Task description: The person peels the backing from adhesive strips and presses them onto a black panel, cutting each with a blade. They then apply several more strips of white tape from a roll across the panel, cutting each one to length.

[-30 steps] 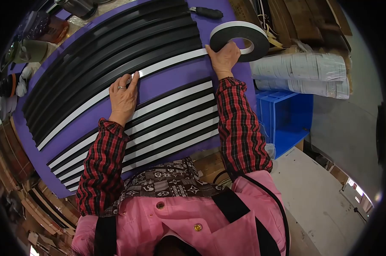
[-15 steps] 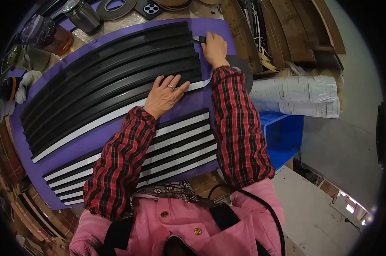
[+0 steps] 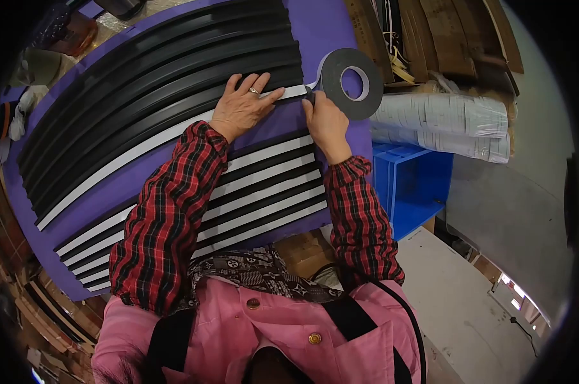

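Fingers spread, my left hand [image 3: 244,109] lies flat over the lower edge of a stack of long black strips [image 3: 148,77], touching the strip lined with white tape [image 3: 142,149]. My right hand [image 3: 329,125] is closed around a small black cutter [image 3: 310,93], mostly hidden by the fingers, at the strip's right end. From there the tape runs to a grey tape roll [image 3: 334,96] lying flat just above my right hand. Below my hands sit several black strips with white tape along them [image 3: 257,171].
A purple board [image 3: 328,25] lies under the strips. White wrapped rolls [image 3: 443,118] and a blue crate [image 3: 382,185] stand at the right. Brown cardboard [image 3: 436,38] is stacked at the upper right. A jar [image 3: 78,35] stands at the upper left.
My right hand has come down with the cutter from the upper right of the strips to the tape at the strip's end. The tape roll is now uncovered. My left hand stays on the strip.
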A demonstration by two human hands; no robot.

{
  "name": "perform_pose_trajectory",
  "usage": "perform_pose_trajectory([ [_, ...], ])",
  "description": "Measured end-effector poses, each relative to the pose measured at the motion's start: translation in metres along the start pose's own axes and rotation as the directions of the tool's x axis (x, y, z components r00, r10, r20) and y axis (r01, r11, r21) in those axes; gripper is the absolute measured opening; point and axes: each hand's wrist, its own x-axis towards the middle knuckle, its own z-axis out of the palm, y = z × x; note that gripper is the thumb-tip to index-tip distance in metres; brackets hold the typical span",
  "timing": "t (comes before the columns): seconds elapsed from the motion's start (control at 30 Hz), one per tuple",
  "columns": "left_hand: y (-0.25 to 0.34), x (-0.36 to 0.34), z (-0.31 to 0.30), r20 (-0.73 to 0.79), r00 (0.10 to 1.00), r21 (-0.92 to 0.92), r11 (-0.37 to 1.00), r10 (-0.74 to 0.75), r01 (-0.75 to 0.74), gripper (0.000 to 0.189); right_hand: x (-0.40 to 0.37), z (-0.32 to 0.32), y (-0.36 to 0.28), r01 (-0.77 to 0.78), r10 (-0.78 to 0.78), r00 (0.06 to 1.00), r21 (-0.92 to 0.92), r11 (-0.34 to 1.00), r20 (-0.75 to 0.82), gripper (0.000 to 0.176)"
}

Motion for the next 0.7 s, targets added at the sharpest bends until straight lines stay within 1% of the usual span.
perform_pose_trajectory([
  [0.03, 0.0, 0.0, 0.001, 0.006, 1.0, -0.007, 1.0, -0.002, 0.002, 0.035, 0.006, 0.002, -0.001, 0.018, -0.018, 1.0, -0.025, 1.0, -0.025, 0.026],
  [0.1, 0.0, 0.0, 0.0, 0.01, 1.0, 0.004, 1.0, 0.004, -0.004, 0.035, 0.012, 0.004, -0.004, 0.022, -0.022, 1.0, -0.034, 0.999, -0.014, 0.025],
  [0.17, 0.001, 0.0, 0.0, 0.0, 1.0, 0.024, 1.0, -0.001, 0.001, 0.034, 0.013, 0.001, -0.004, 0.058, -0.052, 0.995, -0.06, 0.997, 0.09, 0.025],
  [0.2, 0.003, -0.003, 0.0, 0.007, 1.0, 0.012, 1.0, 0.006, -0.006, 0.034, 0.006, 0.0, -0.001, 0.045, -0.039, 0.995, -0.063, 0.997, 0.097, 0.025],
  [0.27, 0.001, 0.0, -0.002, -0.019, 1.0, 0.002, 1.0, 0.002, -0.002, 0.034, 0.006, -0.007, 0.004, 0.088, -0.071, 0.982, -0.091, 0.992, 0.175, 0.025],
  [0.33, 0.0, 0.001, 0.0, -0.044, 0.999, -0.013, 1.0, 0.0, -0.001, 0.035, 0.002, -0.012, 0.01, 0.112, -0.071, 0.959, -0.135, 0.985, 0.275, 0.025],
  [0.37, 0.0, 0.001, 0.001, -0.063, 0.998, -0.017, 1.0, -0.006, 0.005, 0.037, 0.008, -0.023, 0.01, 0.062, -0.052, 0.983, -0.05, 0.997, 0.177, 0.026],
  [0.4, 0.0, 0.001, 0.001, -0.095, 0.995, -0.028, 1.0, -0.003, 0.0, 0.037, 0.027, -0.033, 0.0, 0.035, -0.035, 0.999, 0.01, 0.999, 0.041, 0.027],
  [0.43, 0.0, 0.001, 0.003, -0.092, 0.996, -0.028, 1.0, -0.006, 0.003, 0.035, 0.042, -0.043, -0.01, 0.007, 0.0, 0.996, 0.078, 0.997, -0.085, 0.028],
  [0.47, 0.001, 0.001, 0.002, -0.085, 0.996, -0.03, 1.0, 0.002, -0.004, 0.033, 0.065, -0.047, -0.022, 0.05, -0.028, 0.981, 0.111, 0.993, -0.192, 0.031],
  [0.53, 0.002, 0.003, -0.004, -0.068, 0.998, -0.029, 1.0, -0.006, 0.004, 0.032, 0.117, -0.041, -0.04, 0.015, 0.006, 0.985, 0.118, 0.993, -0.174, 0.039],
  [0.57, 0.002, 0.002, -0.001, -0.073, 0.997, -0.025, 1.0, -0.004, 0.003, 0.031, 0.135, -0.03, -0.038, 0.03, -0.005, 0.982, 0.128, 0.991, -0.191, 0.039],
  [0.6, 0.001, 0.001, 0.001, -0.098, 0.995, -0.027, 1.0, 0.006, -0.009, 0.032, 0.149, -0.01, -0.032, 0.074, -0.048, 0.979, 0.125, 0.989, -0.2, 0.042],
  [0.63, 0.002, 0.0, 0.003, -0.091, 0.996, -0.023, 1.0, 0.007, -0.009, 0.032, 0.158, 0.0, -0.03, 0.114, -0.087, 0.975, 0.119, 0.986, -0.206, 0.047],
  [0.67, 0.001, 0.0, 0.003, -0.082, 0.997, -0.025, 1.0, 0.008, -0.01, 0.032, 0.153, -0.006, -0.031, 0.041, -0.001, 0.986, 0.237, 0.971, -0.167, 0.053],
  [0.7, 0.001, 0.0, 0.002, -0.075, 0.997, -0.028, 1.0, 0.006, -0.008, 0.032, 0.146, -0.004, -0.021, 0.077, -0.001, 0.944, 0.218, 0.973, -0.329, 0.054],
])
